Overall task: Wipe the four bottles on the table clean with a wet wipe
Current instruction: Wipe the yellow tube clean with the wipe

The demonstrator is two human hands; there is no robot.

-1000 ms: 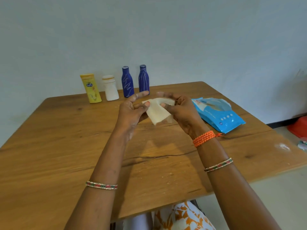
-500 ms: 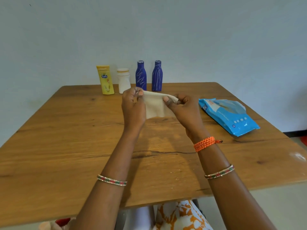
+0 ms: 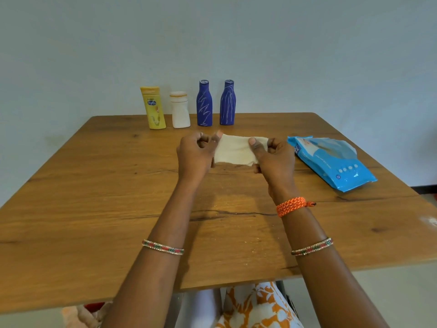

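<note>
Holding a wet wipe (image 3: 235,150) stretched flat between both hands, the person works above the wooden table (image 3: 94,185), approx. centre, w/ the wipe raised off the surface.

Head view:
- Left hand (image 3: 194,157): closed in a pinch on the wipe's left edge, thumb and forefinger at its top corner, remaining fingers curled in.
- Right hand (image 3: 274,159): closed in a pinch on the wipe's right edge, thumb on the near face, fingers behind.
- Wipe: cream-white, roughly rectangular, spread between the two grips; lower edge hangs free just above the table.
- Four bottles, upright, in a row along the far table edge by the wall, left to right: yellow lotion bottle (image 3: 153,108), white bottle (image 3: 180,111) w/ an orange band below its cap, blue bottle (image 3: 204,104), second blue bottle (image 3: 227,102). Both blue units carry pale scribble marks. Neighbours stand near each other but apart. None is touched by either hand.
- Blue wet-wipe pack (image 3: 331,162): lying flat on the table, to the right of the right hand, near it but apart.
- Right wrist: orange braided band (image 3: 292,205). Each forearm: one beaded bangle.
- Table: dark crack running across the top under the forearms.
</note>
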